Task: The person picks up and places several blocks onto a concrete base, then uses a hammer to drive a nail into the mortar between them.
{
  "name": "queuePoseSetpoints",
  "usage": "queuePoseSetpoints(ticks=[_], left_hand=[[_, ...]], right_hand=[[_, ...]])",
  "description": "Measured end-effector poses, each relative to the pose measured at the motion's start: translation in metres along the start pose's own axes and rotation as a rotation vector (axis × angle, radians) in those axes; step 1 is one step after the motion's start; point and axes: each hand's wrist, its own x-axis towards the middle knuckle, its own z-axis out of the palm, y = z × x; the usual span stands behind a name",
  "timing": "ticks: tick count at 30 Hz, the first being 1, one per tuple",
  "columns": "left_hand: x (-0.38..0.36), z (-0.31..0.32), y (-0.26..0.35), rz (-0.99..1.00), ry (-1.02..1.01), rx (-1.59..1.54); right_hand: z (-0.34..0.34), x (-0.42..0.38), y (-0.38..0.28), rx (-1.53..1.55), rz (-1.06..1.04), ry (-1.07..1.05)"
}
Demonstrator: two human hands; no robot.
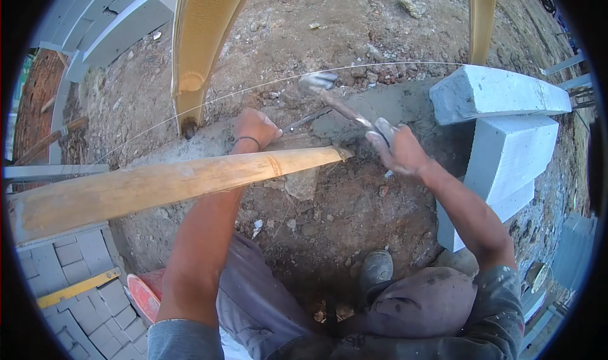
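Hammer (329, 97) sits tight in the right hand (396, 148), head up over the dirt. Left hand (253, 131) is curled on a metal rod (307, 120), beside a bamboo pole (164, 186).

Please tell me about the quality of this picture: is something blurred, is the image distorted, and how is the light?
Head view: strong fisheye distortion with black corners, so the taut string looks curved; the hammer in the right hand is smeared by motion blur; the left hand and the concrete kerb blocks are sharp; the daylight is soft and even, with no hard shadows and no glare.
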Motion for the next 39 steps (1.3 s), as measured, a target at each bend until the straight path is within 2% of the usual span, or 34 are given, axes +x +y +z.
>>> queuePoseSetpoints(ticks=[2, 5, 7, 8, 11, 12, 15, 17, 18, 21, 23, 25, 27, 29, 31, 32, 33, 35, 36, 38, 39], left_hand=[[0.001, 0.003, -0.004, -0.004, -0.043, -0.068], [0.003, 0.001, -0.005, -0.008, -0.099, -0.122], [-0.003, -0.004, 0.003, -0.011, -0.055, -0.102], [-0.006, -0.006, 0.006, -0.023, -0.024, -0.080], [0.006, 0.005, -0.005, -0.030, -0.057, -0.103], [0.001, -0.006, 0.007, 0.000, -0.071, 0.058], [-0.010, -0.020, 0.019, -0.025, -0.059, 0.046], [0.000, -0.009, 0.003, -0.018, -0.112, -0.044], [0.002, -0.010, 0.002, -0.006, -0.157, -0.137], [0.005, -0.011, 0.009, 0.003, -0.139, -0.009], [0.002, -0.019, 0.017, -0.043, -0.136, 0.023], [0.000, -0.019, 0.019, -0.091, -0.138, 0.054], [0.008, -0.014, 0.016, -0.039, -0.125, 0.176], [0.019, -0.008, 0.008, -0.001, -0.075, 0.167], [0.020, -0.008, 0.006, -0.045, -0.189, 0.095], [0.025, -0.005, 0.002, -0.049, -0.196, 0.097], [0.031, -0.003, 0.000, -0.022, -0.206, 0.108], [0.037, 0.003, -0.004, 0.004, -0.219, 0.116], [0.032, -0.004, 0.005, -0.026, -0.245, 0.179], [0.026, -0.014, 0.016, -0.084, -0.263, 0.216], [0.029, -0.016, 0.016, -0.081, -0.258, 0.220]], right_hand=[[0.000, -0.012, -0.006, 0.074, 0.027, 0.033], [0.004, -0.017, -0.004, 0.135, -0.067, 0.051], [0.017, -0.008, 0.007, -0.065, 0.004, -0.188], [0.018, -0.006, 0.007, -0.115, -0.011, -0.215], [0.010, -0.007, -0.021, 0.004, 0.024, -0.144], [0.011, -0.010, -0.022, 0.007, 0.028, -0.145], [0.016, -0.016, -0.021, 0.026, -0.050, -0.050], [0.016, -0.012, -0.018, -0.015, 0.048, -0.212], [0.013, -0.012, -0.018, -0.020, 0.048, -0.206], [0.009, -0.011, -0.023, 0.044, 0.115, -0.243], [0.006, -0.021, -0.033, 0.090, -0.007, -0.004], [0.016, -0.025, -0.024, 0.089, -0.072, 0.012], [0.023, -0.022, -0.013, 0.079, -0.141, 0.048], [0.028, -0.013, -0.004, -0.077, 0.143, -0.270], [0.021, -0.013, -0.015, -0.036, 0.112, -0.185], [0.019, -0.016, -0.020, 0.002, 0.091, -0.104], [0.019, -0.020, -0.021, 0.005, 0.096, -0.109], [0.017, -0.025, -0.021, 0.065, -0.077, 0.043], [0.020, -0.024, -0.013, 0.060, -0.076, 0.046], [0.030, -0.016, 0.006, -0.117, -0.011, -0.183], [0.025, -0.014, 0.000, -0.117, -0.011, -0.175]])
